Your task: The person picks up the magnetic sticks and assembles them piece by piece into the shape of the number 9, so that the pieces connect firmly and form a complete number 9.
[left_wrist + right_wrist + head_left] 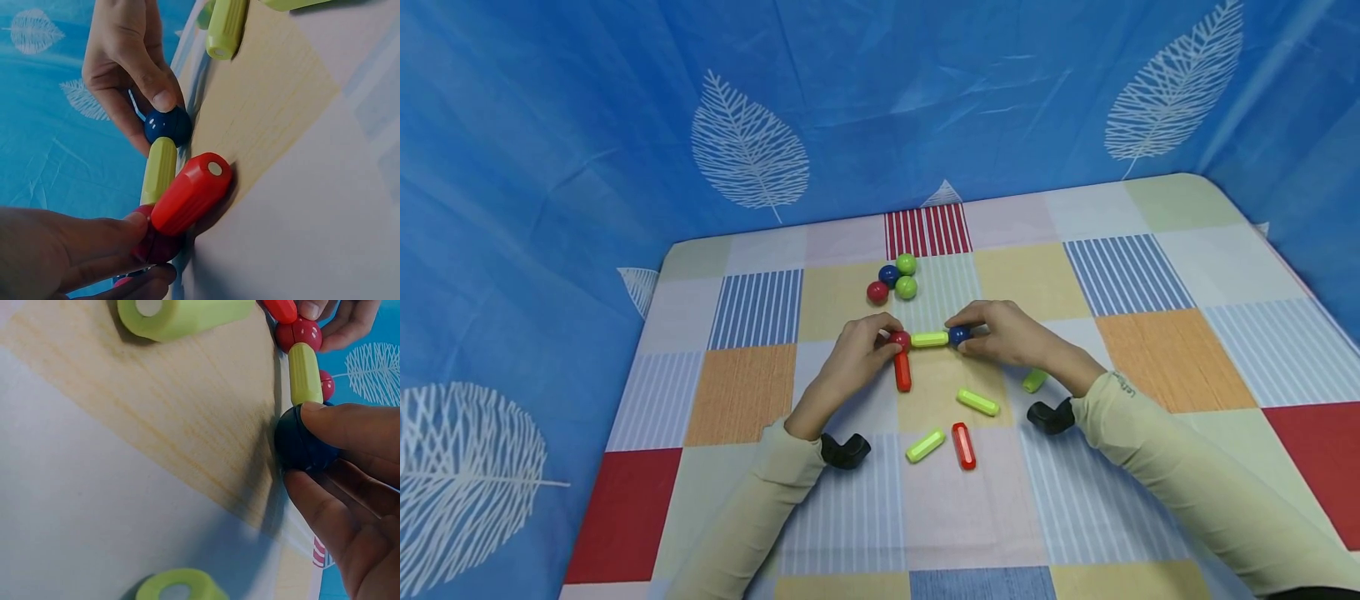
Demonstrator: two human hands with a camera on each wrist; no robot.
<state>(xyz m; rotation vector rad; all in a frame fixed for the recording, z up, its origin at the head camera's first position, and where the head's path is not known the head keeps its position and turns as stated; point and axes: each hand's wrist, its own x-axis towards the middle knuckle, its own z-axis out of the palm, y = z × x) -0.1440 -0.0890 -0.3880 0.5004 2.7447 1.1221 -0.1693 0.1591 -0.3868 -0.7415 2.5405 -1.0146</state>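
My left hand [852,354] pinches a red ball [900,340] between thumb and fingers. From that ball a red rod [902,372] points toward me, and a yellow-green rod [929,339] runs right to a dark blue ball [958,335]. My right hand [1009,333] holds the blue ball by thumb and fingertips. In the left wrist view, the red rod [192,194] shows a pale round disc at its free end. The right wrist view has the blue ball [304,440] against the end of the yellow-green rod [305,374].
Behind the hands sit two green balls [906,287], a blue ball [889,276] and a red ball [877,292]. Nearer me lie loose green rods [977,402] and a red rod [964,446]. Another green rod [1034,381] is beside my right wrist. A blue curtain [880,108] hangs behind the table.
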